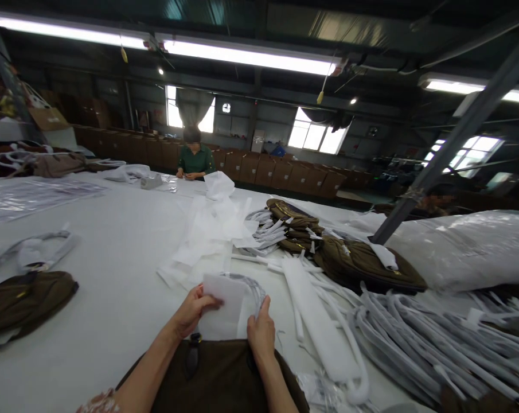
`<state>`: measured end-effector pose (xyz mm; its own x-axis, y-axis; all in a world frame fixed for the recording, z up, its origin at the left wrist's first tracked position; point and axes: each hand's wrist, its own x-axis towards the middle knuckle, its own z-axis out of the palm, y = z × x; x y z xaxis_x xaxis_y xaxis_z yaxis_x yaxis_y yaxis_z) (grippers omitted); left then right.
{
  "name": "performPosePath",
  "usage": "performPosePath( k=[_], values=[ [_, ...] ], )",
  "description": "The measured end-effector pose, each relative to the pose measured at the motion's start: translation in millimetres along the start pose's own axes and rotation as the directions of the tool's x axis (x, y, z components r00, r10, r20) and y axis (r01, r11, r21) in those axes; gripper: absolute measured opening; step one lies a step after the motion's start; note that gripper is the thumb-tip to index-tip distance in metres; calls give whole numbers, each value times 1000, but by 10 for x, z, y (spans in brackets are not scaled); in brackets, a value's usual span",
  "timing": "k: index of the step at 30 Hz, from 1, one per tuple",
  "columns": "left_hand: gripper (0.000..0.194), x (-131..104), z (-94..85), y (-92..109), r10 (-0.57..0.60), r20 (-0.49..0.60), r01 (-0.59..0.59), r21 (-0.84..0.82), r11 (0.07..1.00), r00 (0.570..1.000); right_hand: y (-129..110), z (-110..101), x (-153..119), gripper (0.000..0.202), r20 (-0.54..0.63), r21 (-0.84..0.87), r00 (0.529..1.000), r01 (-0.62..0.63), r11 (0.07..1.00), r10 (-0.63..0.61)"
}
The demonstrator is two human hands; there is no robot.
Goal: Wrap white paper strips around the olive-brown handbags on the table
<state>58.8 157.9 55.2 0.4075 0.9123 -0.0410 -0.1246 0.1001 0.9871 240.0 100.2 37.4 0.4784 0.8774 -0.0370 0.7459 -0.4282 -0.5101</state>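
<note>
A dark olive-brown bag point(218, 373) lies on the table directly in front of me, with a dark buckled tab on its near face. My left hand point(192, 312) pinches the left edge of a white sheet of thin packing material point(225, 304), which stands up above the bag's top. My right hand point(261, 332) is closed around the bag's wrapped handle point(254, 289), at the right of the sheet; its fingertips are partly hidden. The handle, covered in pale wrapping, arches behind the sheet.
Loose white sheets point(216, 223) lie ahead. Stacked brown bags point(293, 223) and many wrapped straps point(414, 338) fill the right side, near a slanted metal post point(448, 143). Another brown bag point(27, 301) lies left. Across the table a person in green point(196, 160) works before cartons.
</note>
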Motion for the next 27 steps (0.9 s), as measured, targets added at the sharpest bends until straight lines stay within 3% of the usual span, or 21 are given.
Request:
performPosePath(
  k=[3,5,8,10,12,15,16,18,19,21,23,25,27],
  values=[
    [34,69,26,176,41,59,-41,1,999,997,17,-95,4,72,-97,-1,995,16,1000,-16],
    [33,78,32,251,48,98,-50,17,999,994,-24,-240,-47,78,-166,57,977,144,988,-133],
    [34,-10,11,329,48,153,-56,47,997,987,-119,-482,-276,75,-53,116,948,319,941,-314],
    [30,-127,-44,379,47,167,-61,77,995,985,-156,-535,-555,70,41,24,915,402,916,-402],
    [26,-291,-157,432,60,131,-76,117,990,990,-141,-429,-917,73,103,-64,828,559,826,-552],
    [26,-648,-459,470,104,-9,-101,181,978,995,-43,-49,-1472,68,246,-50,612,783,620,-752],
    [28,-801,-588,452,113,-88,-94,199,976,990,-10,80,-1614,61,279,-74,599,793,605,-751],
    [37,-1155,-859,344,95,-300,-30,216,976,949,28,247,-1776,48,331,-110,621,773,624,-711],
    [42,-1347,-986,251,66,-416,25,208,978,907,29,268,-1794,40,352,-104,643,749,655,-680],
    [53,-1733,-1184,1,-19,-590,140,160,977,807,0,189,-1728,24,392,-29,672,692,721,-629],
    [57,-2074,-1265,-279,-109,-646,238,116,964,756,-49,12,-1601,15,413,67,696,620,782,-588],
    [56,-2325,-1208,-511,-176,-623,299,98,949,762,-96,-174,-1487,13,424,155,708,557,816,-564],
    [49,-2467,-1039,-642,-176,-537,276,111,955,825,-125,-311,-1419,11,444,250,701,501,829,-558]
  ],
)
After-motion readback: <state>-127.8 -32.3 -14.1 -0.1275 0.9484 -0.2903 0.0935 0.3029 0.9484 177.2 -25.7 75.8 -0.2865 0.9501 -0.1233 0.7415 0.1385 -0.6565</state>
